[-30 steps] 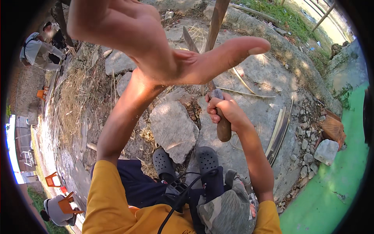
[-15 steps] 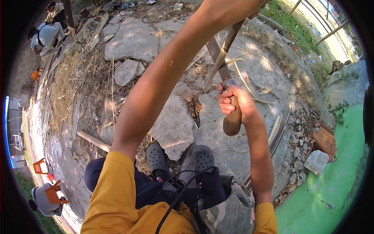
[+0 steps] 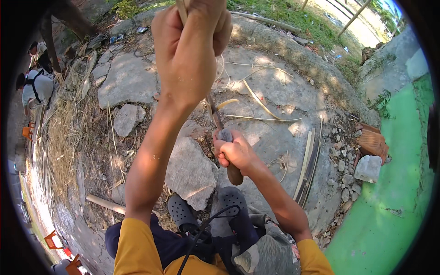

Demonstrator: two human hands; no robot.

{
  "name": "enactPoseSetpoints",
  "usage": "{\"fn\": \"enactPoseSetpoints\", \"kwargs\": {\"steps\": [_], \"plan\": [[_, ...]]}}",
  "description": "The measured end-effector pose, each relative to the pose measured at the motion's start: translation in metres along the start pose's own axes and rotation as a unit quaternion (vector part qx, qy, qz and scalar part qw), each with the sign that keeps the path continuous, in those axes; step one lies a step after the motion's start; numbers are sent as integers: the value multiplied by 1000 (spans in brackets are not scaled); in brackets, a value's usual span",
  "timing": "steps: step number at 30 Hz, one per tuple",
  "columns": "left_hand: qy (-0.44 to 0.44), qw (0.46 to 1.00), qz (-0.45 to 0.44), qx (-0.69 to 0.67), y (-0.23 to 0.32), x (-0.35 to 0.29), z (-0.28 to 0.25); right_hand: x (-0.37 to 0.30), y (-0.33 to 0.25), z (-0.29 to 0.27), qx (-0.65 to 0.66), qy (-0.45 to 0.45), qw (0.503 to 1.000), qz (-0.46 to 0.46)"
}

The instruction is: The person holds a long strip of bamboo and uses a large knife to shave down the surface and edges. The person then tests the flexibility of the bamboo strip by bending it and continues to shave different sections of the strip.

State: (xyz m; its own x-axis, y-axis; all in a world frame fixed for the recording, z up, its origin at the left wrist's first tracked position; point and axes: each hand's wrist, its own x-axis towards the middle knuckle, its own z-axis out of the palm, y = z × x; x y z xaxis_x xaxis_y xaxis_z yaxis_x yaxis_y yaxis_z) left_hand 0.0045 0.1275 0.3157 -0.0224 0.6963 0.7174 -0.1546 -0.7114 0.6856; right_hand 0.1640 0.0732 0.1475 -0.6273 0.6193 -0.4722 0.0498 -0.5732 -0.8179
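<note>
In the middle of the view my right hand (image 3: 236, 151) is closed round the wooden handle (image 3: 235, 176) of a long knife. Its dark blade (image 3: 214, 112) runs up and away, and the upper part is hidden behind my left arm. Higher up and closer, my left hand (image 3: 188, 59) is a fist around a narrow bamboo strip (image 3: 182, 10), most of which is out of frame or covered. A pale curled shaving (image 3: 228, 102) shows beside the blade. Thin peeled strips (image 3: 259, 98) lie on the stone slab beyond my right hand.
Split lengths of bamboo (image 3: 308, 167) lie to the right, beside rubble and a broken orange brick (image 3: 372, 141). A green-painted surface (image 3: 366, 229) borders the right side. Flat broken stones (image 3: 192, 172) lie before my grey clogs. Two people (image 3: 37, 87) are at the far left.
My left hand has moved left and downward in the view, with the strip still gripped. The right hand and knife sit further left and lower. The whole view has shifted too.
</note>
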Motion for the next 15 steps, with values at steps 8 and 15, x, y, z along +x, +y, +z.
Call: {"fn": "enactPoseSetpoints", "kwargs": {"steps": [8,15], "plan": [[110,993,30,33,-4,-6,21,-22,-18,17,10,-20,996,-89],[73,994,38,67,-2,-6,25,-7,27,7,-14,45,997,-59]]}}
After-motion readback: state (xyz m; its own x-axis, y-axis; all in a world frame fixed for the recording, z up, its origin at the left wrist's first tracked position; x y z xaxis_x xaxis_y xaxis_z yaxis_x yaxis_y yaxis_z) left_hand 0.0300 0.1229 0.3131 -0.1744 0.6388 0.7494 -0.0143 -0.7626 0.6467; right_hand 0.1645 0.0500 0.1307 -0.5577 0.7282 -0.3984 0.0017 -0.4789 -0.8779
